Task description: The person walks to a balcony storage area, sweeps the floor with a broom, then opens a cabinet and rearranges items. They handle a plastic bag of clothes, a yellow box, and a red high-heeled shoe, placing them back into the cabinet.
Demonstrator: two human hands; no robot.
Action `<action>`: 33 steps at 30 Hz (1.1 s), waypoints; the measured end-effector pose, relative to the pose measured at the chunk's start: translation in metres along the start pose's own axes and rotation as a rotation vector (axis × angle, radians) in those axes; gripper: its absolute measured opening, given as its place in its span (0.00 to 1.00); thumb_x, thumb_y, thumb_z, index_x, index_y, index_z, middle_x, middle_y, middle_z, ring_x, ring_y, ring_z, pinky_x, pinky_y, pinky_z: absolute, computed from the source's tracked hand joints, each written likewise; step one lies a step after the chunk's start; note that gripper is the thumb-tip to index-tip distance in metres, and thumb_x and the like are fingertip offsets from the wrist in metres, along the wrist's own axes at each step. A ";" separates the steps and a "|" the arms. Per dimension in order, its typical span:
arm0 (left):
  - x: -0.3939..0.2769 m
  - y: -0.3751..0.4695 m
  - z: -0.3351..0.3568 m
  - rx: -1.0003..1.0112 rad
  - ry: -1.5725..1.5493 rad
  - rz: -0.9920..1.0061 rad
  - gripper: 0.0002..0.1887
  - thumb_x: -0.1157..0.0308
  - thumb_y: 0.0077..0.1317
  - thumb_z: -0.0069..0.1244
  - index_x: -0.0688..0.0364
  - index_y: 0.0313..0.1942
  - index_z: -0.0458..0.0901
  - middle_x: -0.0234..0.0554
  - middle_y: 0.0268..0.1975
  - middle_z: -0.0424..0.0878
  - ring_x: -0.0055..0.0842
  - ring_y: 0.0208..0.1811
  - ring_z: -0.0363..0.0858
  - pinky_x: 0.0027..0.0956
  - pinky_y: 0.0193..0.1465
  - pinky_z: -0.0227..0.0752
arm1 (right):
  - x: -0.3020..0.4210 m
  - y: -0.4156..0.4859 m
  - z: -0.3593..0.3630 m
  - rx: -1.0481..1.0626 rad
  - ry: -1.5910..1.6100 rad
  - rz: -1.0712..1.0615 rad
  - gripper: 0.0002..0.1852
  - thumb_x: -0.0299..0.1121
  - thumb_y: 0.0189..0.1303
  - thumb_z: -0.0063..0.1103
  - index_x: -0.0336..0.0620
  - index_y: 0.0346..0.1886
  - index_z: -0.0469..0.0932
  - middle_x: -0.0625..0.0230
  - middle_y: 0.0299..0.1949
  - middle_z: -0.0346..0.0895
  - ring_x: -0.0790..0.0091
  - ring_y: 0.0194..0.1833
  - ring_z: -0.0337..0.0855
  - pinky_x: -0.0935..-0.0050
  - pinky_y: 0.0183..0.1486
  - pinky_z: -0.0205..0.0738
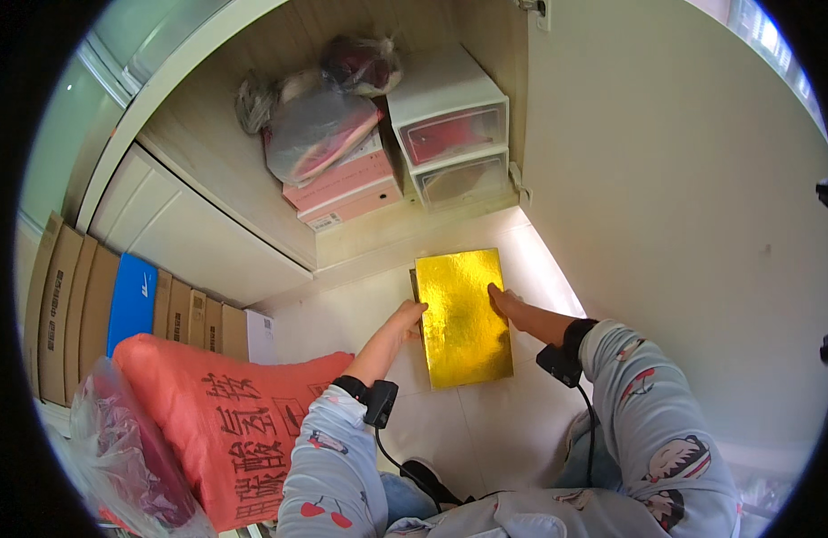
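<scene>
A shiny gold box (462, 319) is held level in front of me, above the tiled floor. My left hand (411, 316) grips its left edge with the thumb on top, and my right hand (506, 302) grips the right edge the same way. Most of the fingers are hidden at the sides or beneath. A darker edge shows along the box's left side; what it belongs to cannot be told. Beyond the box stands an open cabinet holding pink shoe boxes (350, 188), shoes in plastic bags (319, 131) and two stacked white drawer boxes with clear fronts (454, 131).
An open white cabinet door (669, 202) stands to the right. Cardboard boxes (94, 302) and a blue box (131, 299) line the left side. Nearer lie a red woven sack (225, 417) bearing writing and a plastic-bagged item (128, 444).
</scene>
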State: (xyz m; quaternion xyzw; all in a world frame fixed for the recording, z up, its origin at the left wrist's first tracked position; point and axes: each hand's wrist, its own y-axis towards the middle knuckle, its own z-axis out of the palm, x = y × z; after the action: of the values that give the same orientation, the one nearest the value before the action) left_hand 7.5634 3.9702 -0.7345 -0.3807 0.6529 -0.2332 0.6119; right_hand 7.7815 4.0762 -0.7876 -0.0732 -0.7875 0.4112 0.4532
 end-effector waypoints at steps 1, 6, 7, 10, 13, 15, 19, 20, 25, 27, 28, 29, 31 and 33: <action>-0.002 -0.007 0.001 -0.005 0.003 0.019 0.20 0.61 0.65 0.44 0.63 0.53 0.66 0.45 0.41 0.71 0.33 0.41 0.73 0.44 0.42 0.73 | -0.002 0.003 0.003 -0.009 0.050 -0.043 0.26 0.57 0.64 0.35 0.49 0.20 0.68 0.74 0.16 0.64 0.74 0.22 0.62 0.67 0.27 0.55; -0.009 -0.020 -0.004 0.026 0.044 0.113 0.16 0.64 0.68 0.41 0.64 0.51 0.66 0.35 0.33 0.72 0.23 0.28 0.74 0.34 0.32 0.79 | -0.010 -0.003 -0.015 0.044 0.290 -0.172 0.25 0.54 0.67 0.34 0.38 0.41 0.69 0.62 0.30 0.70 0.68 0.28 0.70 0.66 0.35 0.64; -0.009 -0.019 -0.006 0.025 0.064 0.124 0.16 0.64 0.68 0.41 0.64 0.51 0.66 0.35 0.32 0.72 0.23 0.28 0.74 0.35 0.33 0.79 | -0.009 -0.007 -0.017 0.023 0.337 -0.146 0.29 0.53 0.67 0.34 0.34 0.51 0.69 0.58 0.37 0.73 0.65 0.34 0.74 0.64 0.42 0.68; -0.009 -0.013 -0.014 0.080 -0.015 0.076 0.15 0.62 0.68 0.41 0.63 0.49 0.69 0.35 0.33 0.75 0.24 0.32 0.77 0.38 0.37 0.79 | -0.003 -0.022 -0.019 0.176 0.739 -0.193 0.27 0.52 0.68 0.33 0.37 0.54 0.67 0.56 0.43 0.73 0.64 0.43 0.74 0.66 0.45 0.71; -0.005 -0.006 -0.023 0.178 -0.141 0.078 0.15 0.62 0.68 0.41 0.62 0.49 0.71 0.38 0.37 0.78 0.27 0.37 0.79 0.42 0.42 0.77 | 0.000 -0.037 -0.017 0.298 0.764 -0.113 0.29 0.55 0.68 0.33 0.40 0.57 0.64 0.58 0.45 0.72 0.64 0.46 0.73 0.67 0.46 0.71; -0.002 -0.001 -0.035 0.249 -0.331 0.133 0.15 0.62 0.67 0.41 0.61 0.48 0.73 0.39 0.39 0.80 0.29 0.39 0.80 0.42 0.44 0.76 | 0.005 -0.040 -0.016 0.372 0.730 -0.092 0.28 0.57 0.67 0.33 0.44 0.58 0.64 0.61 0.43 0.73 0.66 0.43 0.74 0.67 0.45 0.71; 0.003 0.000 -0.083 0.158 -0.623 0.299 0.13 0.63 0.65 0.44 0.59 0.46 0.76 0.39 0.42 0.81 0.31 0.42 0.79 0.39 0.46 0.74 | 0.019 -0.025 -0.024 0.627 0.500 -0.292 0.27 0.58 0.66 0.37 0.51 0.59 0.65 0.67 0.39 0.75 0.69 0.38 0.75 0.66 0.42 0.72; -0.003 0.000 -0.103 -0.007 -0.624 0.227 0.13 0.63 0.64 0.45 0.59 0.45 0.77 0.38 0.42 0.81 0.31 0.43 0.79 0.38 0.46 0.74 | 0.019 -0.019 -0.030 0.488 0.477 -0.303 0.25 0.55 0.65 0.41 0.50 0.57 0.66 0.67 0.38 0.75 0.69 0.38 0.75 0.66 0.41 0.72; 0.008 -0.026 -0.175 -0.147 -0.906 0.542 0.18 0.63 0.62 0.48 0.60 0.50 0.73 0.40 0.48 0.79 0.35 0.51 0.75 0.41 0.56 0.68 | -0.014 0.000 -0.050 -0.085 0.068 0.079 0.11 0.35 0.59 0.53 0.44 0.43 0.69 0.62 0.31 0.74 0.67 0.31 0.77 0.57 0.36 0.73; 0.014 -0.038 -0.190 -0.236 -0.968 0.562 0.18 0.64 0.62 0.48 0.60 0.51 0.73 0.40 0.50 0.78 0.35 0.52 0.74 0.41 0.58 0.67 | -0.036 -0.001 -0.053 -0.028 -0.016 0.206 0.06 0.28 0.56 0.53 0.42 0.36 0.71 0.61 0.26 0.74 0.66 0.24 0.77 0.54 0.33 0.74; 0.016 -0.042 -0.195 -0.239 -0.984 0.575 0.18 0.65 0.62 0.48 0.60 0.51 0.72 0.40 0.50 0.78 0.35 0.52 0.74 0.41 0.58 0.66 | -0.043 -0.002 -0.054 0.046 -0.134 0.233 0.05 0.27 0.55 0.54 0.41 0.34 0.72 0.60 0.23 0.75 0.65 0.21 0.76 0.54 0.30 0.74; 0.018 -0.046 -0.198 -0.233 -0.998 0.580 0.18 0.65 0.62 0.48 0.60 0.52 0.72 0.41 0.51 0.78 0.36 0.53 0.74 0.41 0.58 0.66 | -0.049 -0.002 -0.053 0.095 -0.171 0.207 0.04 0.27 0.55 0.54 0.41 0.34 0.72 0.59 0.24 0.75 0.65 0.21 0.77 0.54 0.30 0.74; 0.020 -0.047 -0.199 -0.250 -1.009 0.593 0.18 0.65 0.63 0.47 0.60 0.52 0.72 0.41 0.51 0.77 0.36 0.53 0.74 0.42 0.59 0.65 | -0.055 -0.003 -0.051 0.134 -0.291 0.179 0.04 0.27 0.55 0.54 0.41 0.33 0.72 0.59 0.24 0.76 0.65 0.22 0.77 0.55 0.29 0.75; 0.018 -0.043 -0.198 -0.303 -0.994 0.601 0.18 0.65 0.63 0.47 0.61 0.52 0.72 0.41 0.51 0.77 0.36 0.53 0.73 0.42 0.59 0.64 | -0.055 -0.002 -0.049 0.179 -0.327 0.156 0.03 0.28 0.55 0.54 0.40 0.31 0.73 0.59 0.25 0.77 0.66 0.23 0.78 0.57 0.27 0.76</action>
State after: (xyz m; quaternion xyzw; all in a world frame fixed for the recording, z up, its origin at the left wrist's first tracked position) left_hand 7.3796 3.8981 -0.6845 -0.3257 0.3934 0.2516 0.8221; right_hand 7.8522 4.0765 -0.8102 -0.0258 -0.8030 0.5196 0.2907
